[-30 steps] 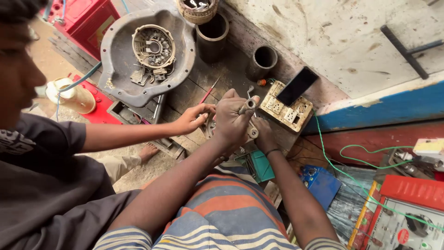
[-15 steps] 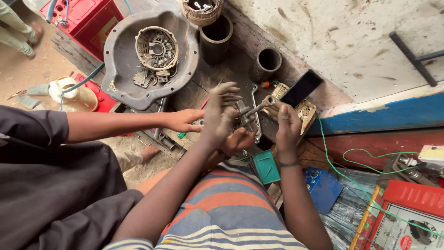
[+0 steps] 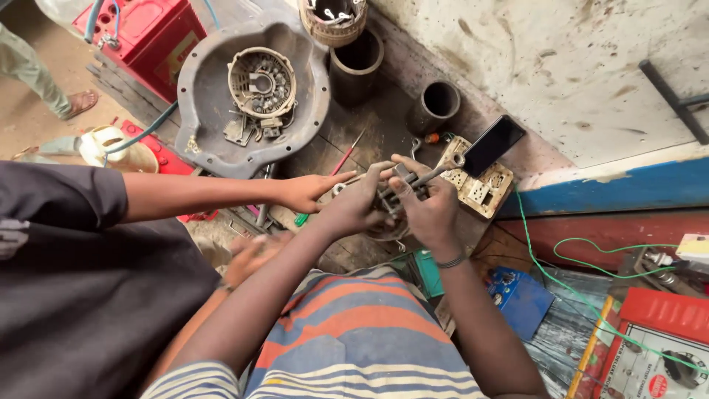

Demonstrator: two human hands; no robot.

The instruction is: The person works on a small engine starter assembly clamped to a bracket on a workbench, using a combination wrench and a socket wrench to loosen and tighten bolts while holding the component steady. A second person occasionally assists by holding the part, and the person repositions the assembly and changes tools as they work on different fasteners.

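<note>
- Landmark for all positions: the beige socket board (image 3: 474, 186) lying on the dark wooden workbench (image 3: 369, 140).
- The person's left hand (image 3: 356, 207) sits just left of the socket board, fingers curled tight around a small metal part (image 3: 395, 193); the part is mostly hidden under both hands, so its shape cannot be told.
- The person's right hand (image 3: 428, 207) is touching the left hand, directly before the socket board's near-left corner. Fingers are closed on a thin metal rod-like tool (image 3: 432, 176) whose tip points up-right toward the socket board.
- A black phone (image 3: 493, 145) leans tilted on the socket board's far edge.
- A co-worker's hand (image 3: 306, 192), reaching in from a dark grey sleeve (image 3: 63, 193), lies flat and loosely open on the bench, farther left of the socket board than the person's left hand, near but apart from it.
- A grey round metal housing (image 3: 199, 111) is well left and beyond the socket board; a ribbed circular component (image 3: 261, 83) lies inside it.
- Two dark cylinders (image 3: 436, 103) stand beyond the socket board by the wall.
- A blue box (image 3: 521, 299) and a green wire (image 3: 561, 284) are on the near-right side of the socket board.
- A red battery (image 3: 144, 33) stands far left, beyond the housing.
</note>
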